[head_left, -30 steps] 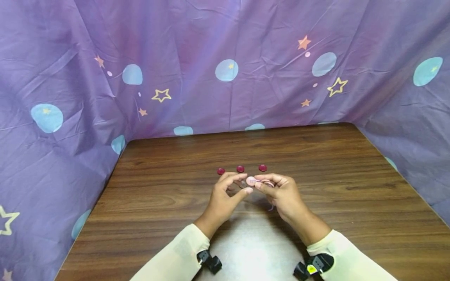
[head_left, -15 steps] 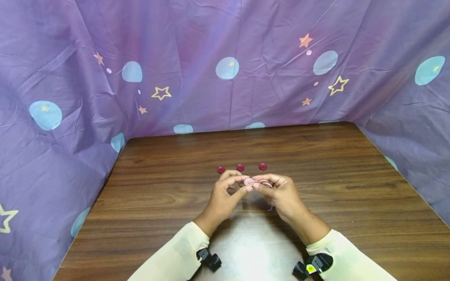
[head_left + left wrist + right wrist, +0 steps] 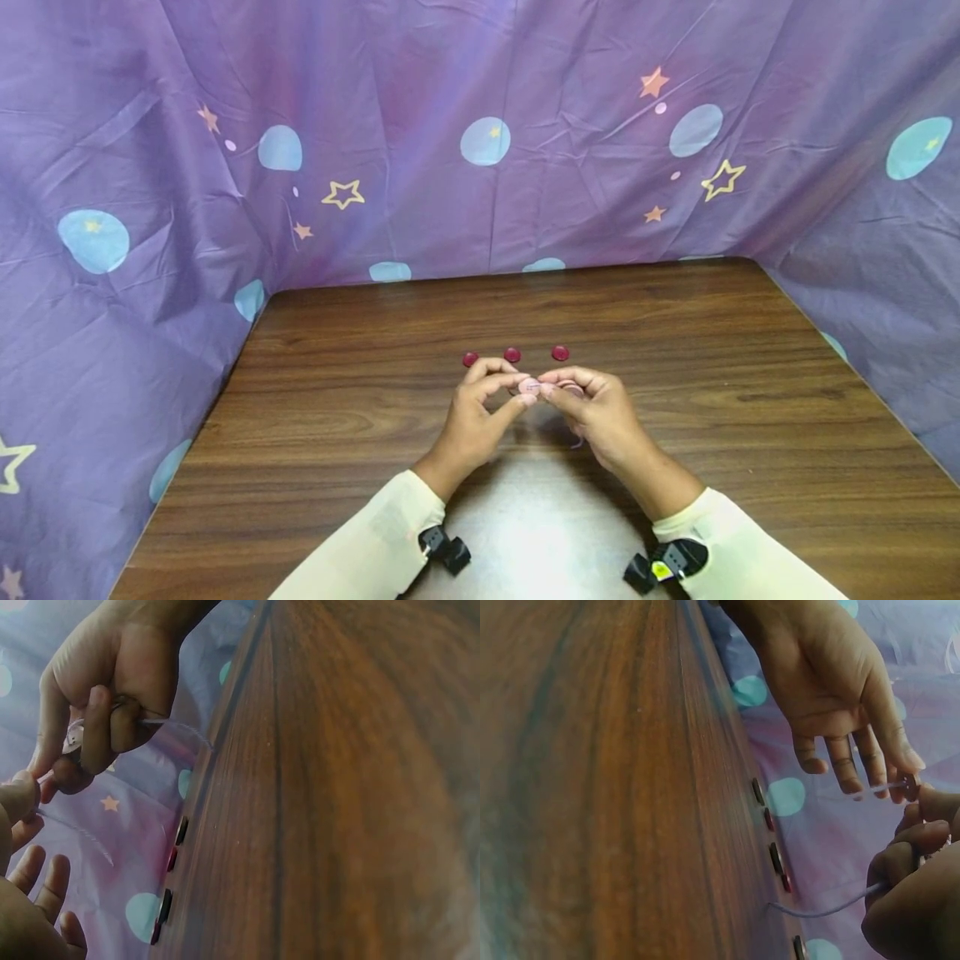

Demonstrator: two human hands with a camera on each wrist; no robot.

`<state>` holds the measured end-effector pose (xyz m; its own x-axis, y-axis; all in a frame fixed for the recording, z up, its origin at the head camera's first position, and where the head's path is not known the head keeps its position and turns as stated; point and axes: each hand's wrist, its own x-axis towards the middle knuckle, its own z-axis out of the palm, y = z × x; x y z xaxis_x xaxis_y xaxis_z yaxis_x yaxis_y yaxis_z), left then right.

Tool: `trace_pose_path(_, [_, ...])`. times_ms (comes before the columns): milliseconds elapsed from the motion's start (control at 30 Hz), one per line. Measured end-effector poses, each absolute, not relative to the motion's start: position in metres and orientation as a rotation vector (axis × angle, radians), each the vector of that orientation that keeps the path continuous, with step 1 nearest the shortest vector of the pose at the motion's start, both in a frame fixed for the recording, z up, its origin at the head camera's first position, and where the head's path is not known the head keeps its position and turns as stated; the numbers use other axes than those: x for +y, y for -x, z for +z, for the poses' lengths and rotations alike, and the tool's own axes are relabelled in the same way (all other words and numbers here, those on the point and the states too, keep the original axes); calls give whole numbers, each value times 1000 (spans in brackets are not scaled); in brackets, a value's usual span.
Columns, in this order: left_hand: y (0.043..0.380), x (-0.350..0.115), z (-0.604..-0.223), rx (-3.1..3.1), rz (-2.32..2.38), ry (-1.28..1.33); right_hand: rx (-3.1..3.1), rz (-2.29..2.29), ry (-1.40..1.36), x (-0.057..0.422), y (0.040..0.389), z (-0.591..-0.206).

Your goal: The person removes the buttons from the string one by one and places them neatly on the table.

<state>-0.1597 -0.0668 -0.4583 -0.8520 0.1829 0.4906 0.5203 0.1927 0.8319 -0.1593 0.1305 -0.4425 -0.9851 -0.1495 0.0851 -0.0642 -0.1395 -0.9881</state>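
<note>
A pink button [image 3: 529,386] is pinched between thumb and fingertips of my left hand [image 3: 468,425], whose other fingers spread loosely in the right wrist view. Pale purple string [image 3: 889,786] sticks out from that button's left-hand side. Thumb and index of my right hand [image 3: 609,417] pinch the string right beside the button. More pink buttons [image 3: 572,389] sit within the right hand's curled fingers, partly hidden. From under that hand hangs a loose tail of the string [image 3: 825,911].
Three dark red buttons lie in a row beyond the hands: left [image 3: 470,359], middle [image 3: 512,355] and right [image 3: 560,353]. Dark discs [image 3: 165,904] also lie on the wooden table [image 3: 337,500]. A purple patterned cloth [image 3: 420,108] surrounds the table's back and sides.
The left fingertips have closed onto the pink button, which was apart from them a second ago. The button has shifted slightly left, and more string shows across its face.
</note>
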Motion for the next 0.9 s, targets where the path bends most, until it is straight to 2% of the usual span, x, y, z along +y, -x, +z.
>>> trace_pose_path(900, [162,-77,-461,-2195,-1686,674,2129,-2243,133,131,160,-441])
